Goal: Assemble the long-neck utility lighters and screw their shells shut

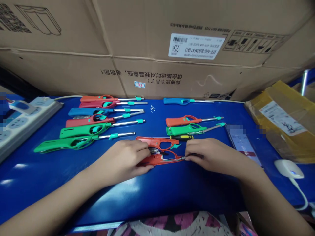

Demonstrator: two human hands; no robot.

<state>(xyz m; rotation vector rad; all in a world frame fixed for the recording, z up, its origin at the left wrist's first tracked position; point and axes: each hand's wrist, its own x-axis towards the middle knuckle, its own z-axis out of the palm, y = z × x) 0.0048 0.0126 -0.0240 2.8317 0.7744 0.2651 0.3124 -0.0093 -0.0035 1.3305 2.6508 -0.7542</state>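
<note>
An orange gas lighter lies opened up in front of me. Its lower half shell [157, 160] holds a white wire and small inner parts. My left hand [126, 157] is closed around the handle end of this half, its fingers covering part of the insides. With finger and thumb, my right hand [208, 154] pinches the metal tube at the shell's narrow end; most of the tube is hidden. Just beyond lies the other orange half shell [151, 143], with a loose teal piece [175, 146] by its tip. A yellow-and-black screwdriver [185, 137] rests near my right fingers.
Several lighters, such as a green one [86, 130], are lined up at left. A blue lighter [177, 101], an orange one [183, 120] and an opened green one [184, 129] lie right. A phone [242, 144], a yellow-wrapped box [270, 137], a power strip [24, 121] and a carton [142, 42] surround them.
</note>
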